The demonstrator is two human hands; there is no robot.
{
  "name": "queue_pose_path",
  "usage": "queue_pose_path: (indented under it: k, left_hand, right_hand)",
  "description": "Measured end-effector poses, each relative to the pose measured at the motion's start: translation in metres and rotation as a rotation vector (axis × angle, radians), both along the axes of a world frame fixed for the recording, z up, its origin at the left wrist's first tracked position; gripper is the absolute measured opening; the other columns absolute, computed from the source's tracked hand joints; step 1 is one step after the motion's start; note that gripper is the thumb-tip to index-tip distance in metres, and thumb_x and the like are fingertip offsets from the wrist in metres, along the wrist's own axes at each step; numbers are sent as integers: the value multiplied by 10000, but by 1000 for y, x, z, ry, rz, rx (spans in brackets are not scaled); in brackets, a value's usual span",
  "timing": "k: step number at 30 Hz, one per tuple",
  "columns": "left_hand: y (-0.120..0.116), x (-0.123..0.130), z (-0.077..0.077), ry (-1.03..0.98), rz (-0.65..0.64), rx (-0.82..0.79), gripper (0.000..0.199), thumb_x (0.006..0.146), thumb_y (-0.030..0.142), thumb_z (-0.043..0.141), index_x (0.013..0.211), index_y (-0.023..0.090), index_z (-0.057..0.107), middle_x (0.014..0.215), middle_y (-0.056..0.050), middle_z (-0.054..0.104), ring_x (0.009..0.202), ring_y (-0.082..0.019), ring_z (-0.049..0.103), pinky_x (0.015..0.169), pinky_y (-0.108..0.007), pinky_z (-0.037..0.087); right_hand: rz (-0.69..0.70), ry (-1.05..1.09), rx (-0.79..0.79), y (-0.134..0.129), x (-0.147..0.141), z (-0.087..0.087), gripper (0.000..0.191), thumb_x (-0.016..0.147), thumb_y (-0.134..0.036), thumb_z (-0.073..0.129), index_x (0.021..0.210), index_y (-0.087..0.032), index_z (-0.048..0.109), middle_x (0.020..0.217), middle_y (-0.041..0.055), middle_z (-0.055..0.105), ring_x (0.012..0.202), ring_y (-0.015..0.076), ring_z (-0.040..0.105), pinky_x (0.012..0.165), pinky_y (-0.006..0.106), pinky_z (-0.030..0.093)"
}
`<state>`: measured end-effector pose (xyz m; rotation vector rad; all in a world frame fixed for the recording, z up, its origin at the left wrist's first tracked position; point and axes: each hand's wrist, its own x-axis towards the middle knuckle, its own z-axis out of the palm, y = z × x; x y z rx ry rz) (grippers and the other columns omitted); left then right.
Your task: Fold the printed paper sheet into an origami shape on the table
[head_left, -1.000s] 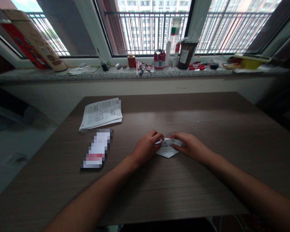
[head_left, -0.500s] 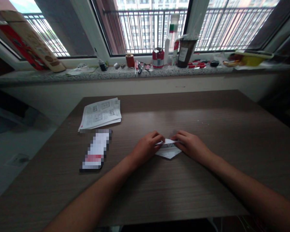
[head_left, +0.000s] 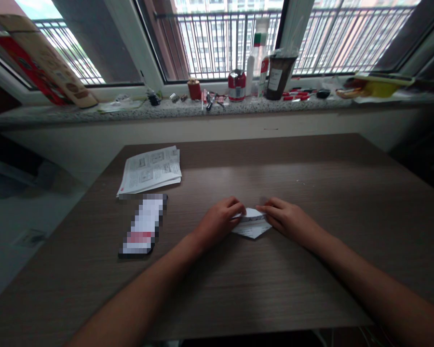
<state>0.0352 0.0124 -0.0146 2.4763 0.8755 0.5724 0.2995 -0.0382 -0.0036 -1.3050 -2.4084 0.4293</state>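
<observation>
A small folded sheet of printed white paper point(head_left: 253, 228) lies on the brown wooden table point(head_left: 217, 289), its lower edge coming to a blunt point. My left hand point(head_left: 224, 216) has its curled fingers closed on the paper's left side. On the right side, my right hand point(head_left: 282, 216) pinches the paper with its fingers together. The upper part of the paper is folded over in a narrow strip between the two hands. Both thumbs are partly hidden.
Left of my hands lies a phone point(head_left: 142, 226) with a blurred screen, and behind it a stack of printed sheets point(head_left: 151, 169). The windowsill point(head_left: 181, 109) holds a red can point(head_left: 237, 86), a dark cup point(head_left: 278, 76), bottles and small items.
The folded strip at the top of the paper looks flatter and shows less of its printed pattern. My right hand has shifted very slightly; the left hand is nearly still.
</observation>
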Motion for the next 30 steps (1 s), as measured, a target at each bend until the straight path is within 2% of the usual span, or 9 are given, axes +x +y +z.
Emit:
queue_pose_path:
  k: [5, 8, 17, 21, 25, 30]
  left_hand:
    - [1, -1, 0, 17, -18, -9, 119, 976, 144, 646, 1064, 225, 648, 1120, -49, 627, 1005, -201, 637, 873, -313, 514]
    - [1, -2, 0, 12, -18, -10, 112, 979, 147, 645, 1061, 223, 651, 1118, -50, 627, 1002, -200, 637, 872, -310, 515]
    - [3, -2, -3, -3, -31, 26, 123, 969, 129, 656, 1060, 211, 647, 1106, -52, 636, 964, -196, 636, 835, -307, 520]
    - [3, -2, -4, -2, -37, 32, 138, 961, 119, 665, 1064, 209, 648, 1101, -52, 636, 961, -197, 637, 832, -313, 520]
    - [3, -3, -6, -23, -51, 35, 236, 957, 96, 661, 1151, 229, 650, 1135, -55, 632, 978, -193, 632, 849, -316, 515]
    - [4, -5, -1, -9, -124, 54, 157, 1012, 223, 639, 1165, 223, 673, 1125, -72, 632, 962, -194, 626, 824, -315, 511]
  right_hand:
    - [-4, -61, 6, 0, 3, -1, 369, 1069, -276, 452, 1374, -259, 658, 1054, 102, 666, 857, 225, 650, 756, 350, 529]
    - [6, -96, 25, -1, 7, 1, 388, 1076, -297, 439, 1399, -234, 645, 1013, 105, 666, 840, 231, 645, 735, 350, 524]
    - [-27, -186, 43, 0, 16, 4, 351, 1081, -332, 459, 1318, -209, 688, 1011, 98, 719, 871, 237, 709, 739, 349, 558]
    - [8, -206, 7, 1, 18, 7, 357, 1080, -307, 464, 1351, -196, 668, 1035, 104, 729, 891, 250, 724, 755, 368, 578]
    - [23, -179, -39, 1, 19, 10, 365, 1076, -285, 470, 1393, -231, 641, 1068, 102, 736, 929, 247, 730, 788, 369, 587]
    - [33, -134, -46, 1, 21, 9, 374, 1062, -270, 485, 1402, -246, 639, 1107, 108, 746, 946, 259, 734, 795, 384, 585]
